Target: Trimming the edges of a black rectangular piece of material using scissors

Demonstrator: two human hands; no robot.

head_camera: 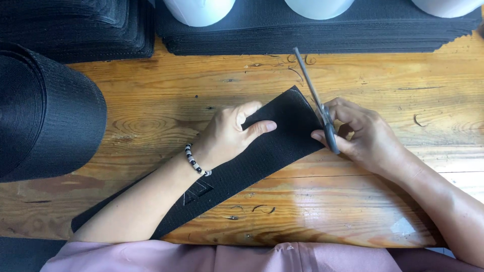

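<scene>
The fingers (262, 126) of the left hand (229, 135) press flat on a strip of black webbing (282, 136), the thumb stretched along the cloth and the forefinger bent over its upper edge, so the hand pins the strip to the table (166, 95) rather than closing around it. A beaded bracelet (195, 160) of pale and dark beads circles that wrist. Just to the right, the right hand (360, 133) is curled tightly around the handles of a pair of scissors (316, 103); its fingers are wrapped through the dark grips, and the thin grey blades rise up and to the left from the hand, lying along the cut end of the strip. The blades look nearly closed, though how far they part cannot be told. The webbing runs slantwise from its end beside the scissors down to the lower left, passing under the left forearm and off the near edge of the wooden table. Small dark thread ends lie scattered on the wood. At the far left sits a large roll of black webbing (45, 111), and along the top edge lie stacked black cut pieces (312, 35) with white rounded objects (199, 10) resting on them. A pink garment (227, 257) shows at the bottom.
</scene>
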